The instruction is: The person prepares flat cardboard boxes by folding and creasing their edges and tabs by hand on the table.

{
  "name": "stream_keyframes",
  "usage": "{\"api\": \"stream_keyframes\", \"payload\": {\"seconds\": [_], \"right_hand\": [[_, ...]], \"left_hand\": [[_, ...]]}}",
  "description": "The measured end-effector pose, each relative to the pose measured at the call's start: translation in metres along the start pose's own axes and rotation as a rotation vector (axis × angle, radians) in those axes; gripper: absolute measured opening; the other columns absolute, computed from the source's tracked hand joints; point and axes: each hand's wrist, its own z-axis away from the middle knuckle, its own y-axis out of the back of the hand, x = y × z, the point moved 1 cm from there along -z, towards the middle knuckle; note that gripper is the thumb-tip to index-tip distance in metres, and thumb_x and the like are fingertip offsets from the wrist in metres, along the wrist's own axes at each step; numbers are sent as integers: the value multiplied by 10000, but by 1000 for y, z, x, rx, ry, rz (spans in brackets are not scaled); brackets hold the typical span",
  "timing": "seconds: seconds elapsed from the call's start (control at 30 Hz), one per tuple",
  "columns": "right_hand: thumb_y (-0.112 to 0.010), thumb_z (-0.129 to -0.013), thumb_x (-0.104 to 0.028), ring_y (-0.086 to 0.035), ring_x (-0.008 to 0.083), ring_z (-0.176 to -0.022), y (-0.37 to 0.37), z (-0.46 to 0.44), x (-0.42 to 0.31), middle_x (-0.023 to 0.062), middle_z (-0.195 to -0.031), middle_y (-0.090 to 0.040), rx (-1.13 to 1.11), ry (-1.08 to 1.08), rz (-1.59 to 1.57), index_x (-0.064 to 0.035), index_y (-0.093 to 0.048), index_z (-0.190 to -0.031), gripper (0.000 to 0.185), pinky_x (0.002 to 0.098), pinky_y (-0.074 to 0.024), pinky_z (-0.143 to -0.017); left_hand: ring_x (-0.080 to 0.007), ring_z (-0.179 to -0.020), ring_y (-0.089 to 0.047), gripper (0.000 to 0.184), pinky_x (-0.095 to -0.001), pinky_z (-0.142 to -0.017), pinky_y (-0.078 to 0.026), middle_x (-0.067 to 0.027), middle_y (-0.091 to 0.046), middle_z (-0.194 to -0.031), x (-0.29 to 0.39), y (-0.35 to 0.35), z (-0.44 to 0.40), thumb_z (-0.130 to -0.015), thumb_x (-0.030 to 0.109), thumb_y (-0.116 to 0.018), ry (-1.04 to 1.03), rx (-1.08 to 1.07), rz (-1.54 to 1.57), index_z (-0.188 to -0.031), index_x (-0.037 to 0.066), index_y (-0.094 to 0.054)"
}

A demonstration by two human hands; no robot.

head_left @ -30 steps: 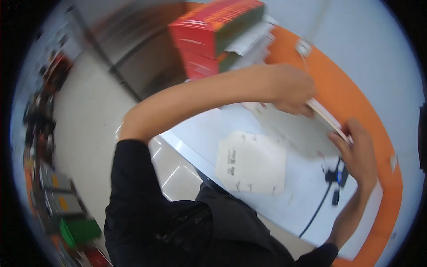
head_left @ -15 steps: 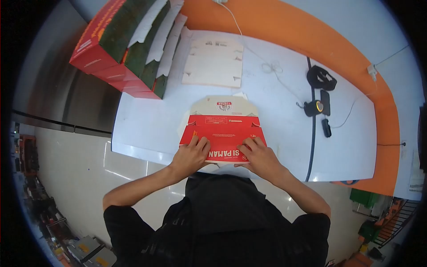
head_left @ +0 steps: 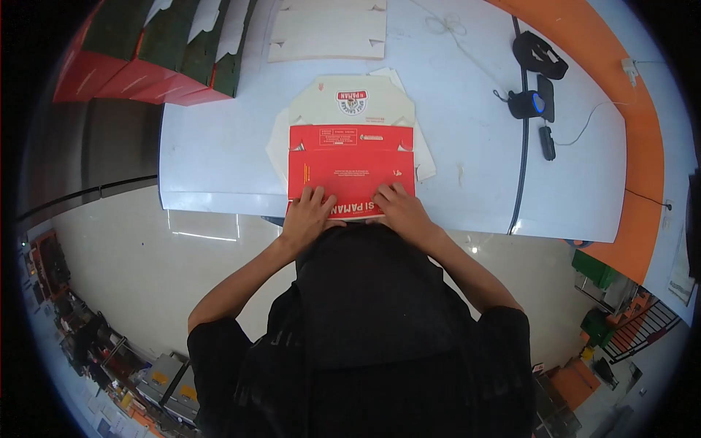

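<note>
Pinching the near edge of the red carton point(head_left: 352, 162) at the desk point(head_left: 219, 146), the left hand point(head_left: 303, 221) and right hand point(head_left: 403, 214) have fingers point(head_left: 318, 196) bent over its top.

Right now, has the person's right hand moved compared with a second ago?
Yes. Against the black line, the right hand went leftward, toward the front edge of the table; it is now on the red carton.

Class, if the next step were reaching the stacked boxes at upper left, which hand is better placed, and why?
Probably the left hand: it holds the red carton at the near edge's left end, closer to the stacked boxes. The right hand holds the right end, farther off.
</note>
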Motion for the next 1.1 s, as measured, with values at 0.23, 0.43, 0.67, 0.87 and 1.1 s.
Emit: {"api": "stream_keyframes", "payload": {"seconds": [0.23, 0.43, 0.67, 0.87, 1.1], "right_hand": [[-764, -814, -440, -601, 340, -989, 5, -37, 39, 118, -985, -632, -307, -62, -312, -35, -698, -1005, 452, 434, -498, -861], [-743, -879, -484, -667, 242, -692, 10, -59, 52, 139, -932, -657, -459, -292, -577, 11, -684, -1054, 528, 331, -559, -511], [-769, -835, -416, -614, 346, -1022, -19, -43, 53, 156, -1046, -612, -261, -6, -261, -31, -624, -1054, 466, 459, -520, -866], [-821, -731, -220, -494, 417, -1189, -29, -11, 2, 182, -1261, -493, -60, -101, -31, -51, -509, -1242, 623, 517, -505, -948], [-732, -739, -79, -502, 393, -1166, -14, 2, -16, 185, -1213, -496, 82, -149, -48, -35, -521, -1202, 511, 494, -543, -882]], "left_hand": [[-348, -1040, -594, 582, -458, -760, -556, -160, -605, -1085, -24, -11, -25, -832, 586, -672, -45, -20, 170, -1133, 88, -650], [-376, -1132, -601, 589, -489, -924, -500, -195, -671, -1120, -46, 2, -74, -884, 586, -632, 45, -480, 348, -1152, 65, -697], [-381, -1097, -609, 683, -469, -873, -545, -174, -619, -1145, -32, 2, -52, -799, 577, -730, -67, -281, 138, -1220, 54, -608], [-396, -1225, -489, 629, -506, -840, -566, -193, -471, -1283, -16, -11, -12, -757, 221, -793, -91, -150, -20, -1275, 43, -484], [-412, -1142, -514, 586, -496, -847, -566, -187, -484, -1211, -7, 16, -2, -746, 186, -789, -55, -18, 60, -1228, 37, -490]]}}
